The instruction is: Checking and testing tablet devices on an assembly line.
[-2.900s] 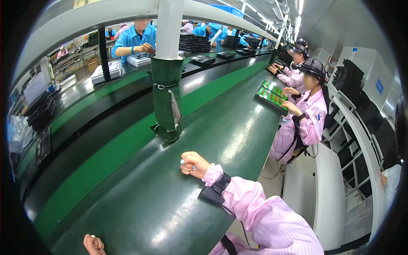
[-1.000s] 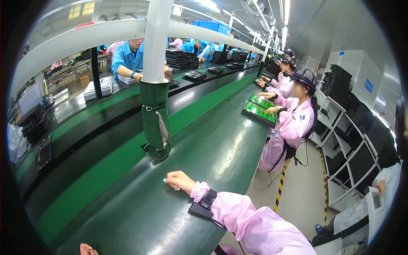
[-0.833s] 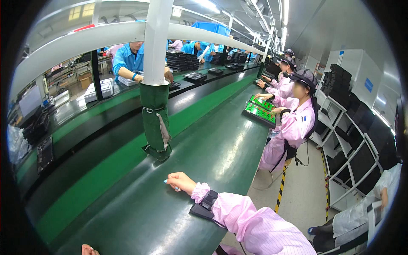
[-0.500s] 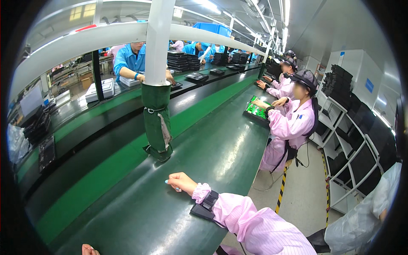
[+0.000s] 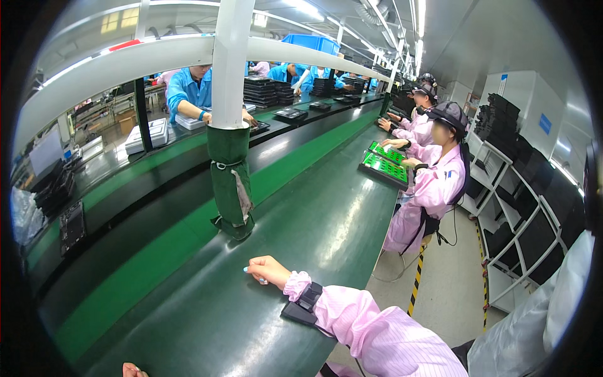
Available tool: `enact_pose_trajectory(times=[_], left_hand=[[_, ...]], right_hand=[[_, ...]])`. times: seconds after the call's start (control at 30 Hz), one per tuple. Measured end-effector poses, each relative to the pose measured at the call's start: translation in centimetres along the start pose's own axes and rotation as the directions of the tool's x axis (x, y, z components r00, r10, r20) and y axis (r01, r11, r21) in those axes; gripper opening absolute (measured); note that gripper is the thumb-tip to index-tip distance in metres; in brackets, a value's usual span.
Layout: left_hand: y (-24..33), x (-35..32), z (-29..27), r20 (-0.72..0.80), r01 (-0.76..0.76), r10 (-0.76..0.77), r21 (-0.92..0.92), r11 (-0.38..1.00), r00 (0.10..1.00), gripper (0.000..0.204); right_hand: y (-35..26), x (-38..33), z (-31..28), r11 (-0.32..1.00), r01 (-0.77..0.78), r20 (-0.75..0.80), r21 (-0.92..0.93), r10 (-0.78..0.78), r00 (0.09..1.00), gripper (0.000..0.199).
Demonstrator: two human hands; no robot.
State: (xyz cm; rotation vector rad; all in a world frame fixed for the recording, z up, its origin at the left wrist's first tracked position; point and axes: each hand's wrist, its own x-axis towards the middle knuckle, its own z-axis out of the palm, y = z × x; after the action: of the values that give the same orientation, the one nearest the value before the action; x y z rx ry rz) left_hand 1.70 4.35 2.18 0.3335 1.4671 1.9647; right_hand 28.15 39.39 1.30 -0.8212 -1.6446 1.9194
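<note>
Tabletop (image 5: 301,242) ran lower left to upper right. Right hand (image 5: 269,271) pointed left, fingers loosely clenched. Left hand (image 5: 133,370) mostly cropped, couldn't tell its fingers' state.

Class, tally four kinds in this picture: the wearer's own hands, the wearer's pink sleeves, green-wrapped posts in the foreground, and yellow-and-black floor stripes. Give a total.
Hands: 2 (left hand, partly in view, and right hand)
Pink sleeve: 1
Wrapped post: 1
Floor stripes: 2
Total: 6
</note>
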Motion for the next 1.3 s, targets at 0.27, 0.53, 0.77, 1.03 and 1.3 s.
enact_pose_trajectory(times=[0.27, 0.53, 0.77, 1.03, 1.3], left_hand=[[0.10, -0.09, -0.11, -0.002, 0.018, -0.018, -0.002, 1.000, 1.000, 0.016], [0.13, -0.10, 0.28, -0.030, 0.005, -0.005, 0.022, 1.000, 1.000, 0.016], [0.19, -0.20, 0.42, -0.041, 0.007, -0.007, 0.013, 1.000, 0.999, 0.015], [0.05, -0.11, 0.15, -0.024, 0.013, -0.013, 0.004, 1.000, 1.000, 0.015], [-0.01, -0.06, 0.14, -0.015, 0.007, -0.007, 0.011, 1.000, 1.000, 0.015]], right_hand=[[0.31, 0.08, -0.15, 1.000, 0.019, 0.009, -0.003, -0.019, 1.000, 0.027], [0.38, 0.20, -0.10, 1.000, -0.013, -0.026, 0.003, 0.013, 1.000, 0.026], [-0.09, -0.07, 0.05, 0.999, 0.035, 0.006, 0.012, -0.035, 0.999, 0.026], [-0.32, -0.16, 0.16, 0.999, -0.032, -0.032, -0.016, 0.031, 0.999, 0.028], [-0.11, -0.05, 0.05, 1.000, -0.007, -0.005, -0.004, 0.007, 1.000, 0.027]])
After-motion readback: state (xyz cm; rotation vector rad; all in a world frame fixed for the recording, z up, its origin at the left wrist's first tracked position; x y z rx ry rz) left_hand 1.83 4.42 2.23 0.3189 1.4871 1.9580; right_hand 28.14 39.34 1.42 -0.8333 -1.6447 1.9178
